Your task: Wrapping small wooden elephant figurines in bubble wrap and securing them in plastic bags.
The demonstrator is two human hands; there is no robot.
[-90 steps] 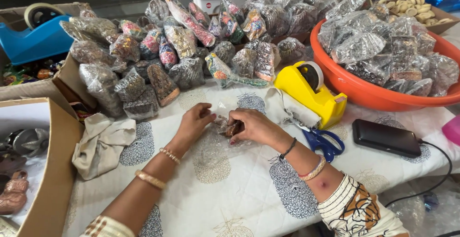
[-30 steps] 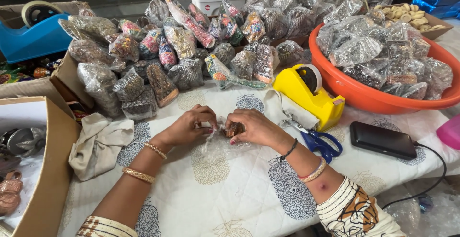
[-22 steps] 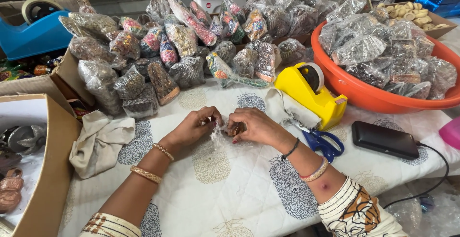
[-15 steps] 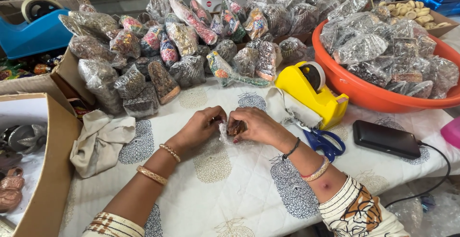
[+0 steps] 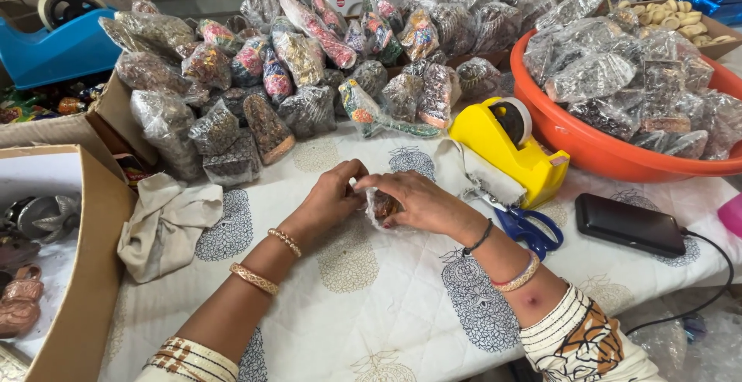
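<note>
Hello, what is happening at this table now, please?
A person's left hand and right hand together hold a small item in clear plastic wrap over the printed tablecloth. A yellow tape dispenser and blue scissors lie beside them. Many wrapped packets are piled behind, and more fill the orange tub.

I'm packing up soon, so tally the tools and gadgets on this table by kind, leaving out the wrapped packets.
Tape dispensers: 2, a yellow one and a blue one
Scissors, blue-handled: 1
Black phone with a cable: 1
Orange tub: 1
Total: 5
</note>
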